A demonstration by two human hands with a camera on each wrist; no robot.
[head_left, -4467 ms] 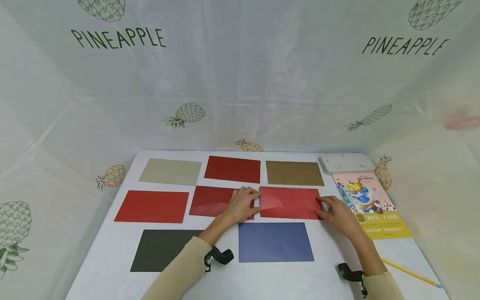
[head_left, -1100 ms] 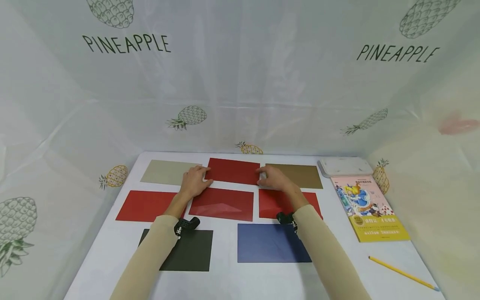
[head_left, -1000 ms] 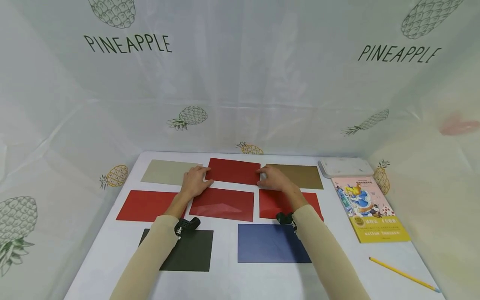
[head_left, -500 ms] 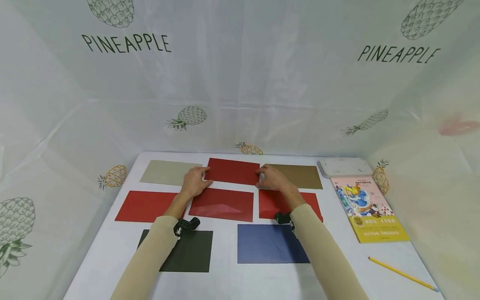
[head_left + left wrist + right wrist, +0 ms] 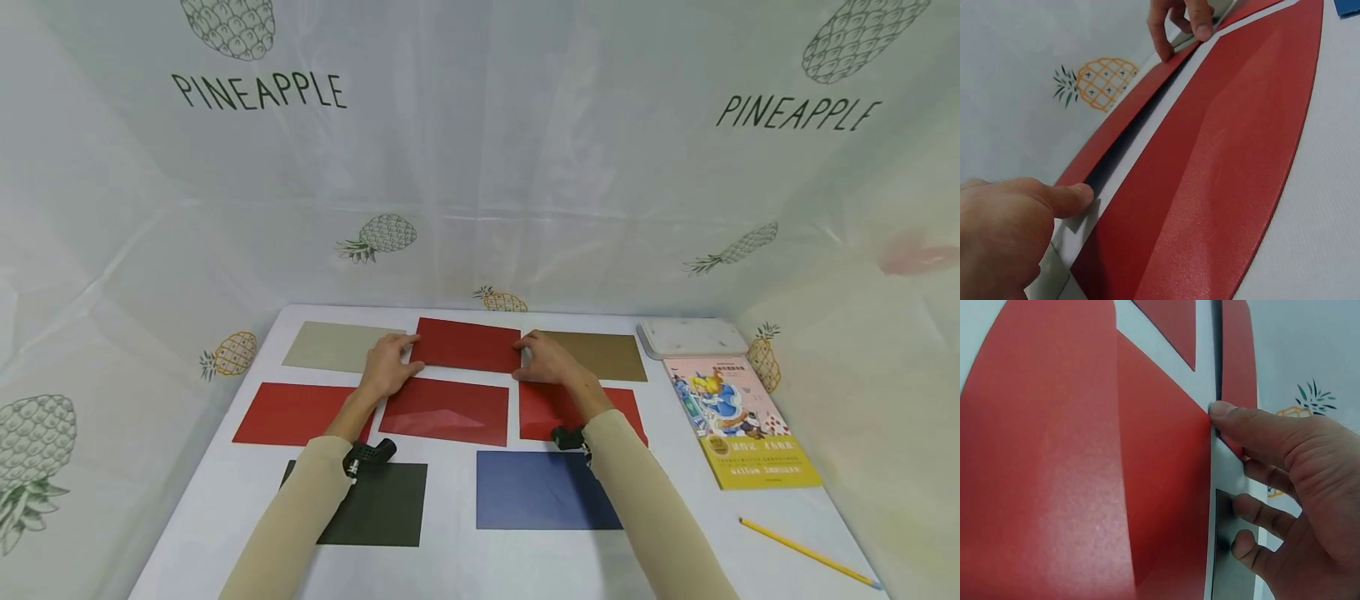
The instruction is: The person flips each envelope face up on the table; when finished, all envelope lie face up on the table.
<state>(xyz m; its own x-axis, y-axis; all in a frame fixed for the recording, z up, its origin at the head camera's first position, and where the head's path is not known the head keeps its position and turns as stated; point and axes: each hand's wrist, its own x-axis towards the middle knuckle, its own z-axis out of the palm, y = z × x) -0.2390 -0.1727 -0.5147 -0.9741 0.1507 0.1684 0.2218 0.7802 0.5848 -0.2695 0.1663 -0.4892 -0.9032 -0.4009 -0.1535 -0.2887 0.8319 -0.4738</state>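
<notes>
A red card [image 5: 467, 344] lies in the middle of the back row. My left hand [image 5: 385, 367] holds its left edge, and my right hand [image 5: 550, 362] holds the right edge. In the left wrist view the card's near edge appears slightly raised, with a dark shadow beneath. The right thumb [image 5: 1225, 411] touches its near corner in the right wrist view. Just in front lies another red card [image 5: 446, 412], partly glossy. A third red card [image 5: 538, 410] sits under my right forearm. Beside my left hand is a beige card [image 5: 333, 346]; near the right hand is a brown card [image 5: 603, 356].
Farther left lies one more red card [image 5: 292, 412]. Nearer me are a dark green card [image 5: 382, 504] and a blue card [image 5: 536, 492]. On the right are a white flat box [image 5: 693, 337], an illustrated book [image 5: 738, 425] and a yellow pencil [image 5: 810, 552]. Pineapple-print sheeting surrounds the table.
Earlier, both hands were at the right-hand red card in the middle row. They have since moved back to the rear red card, and over the last second they have barely moved.
</notes>
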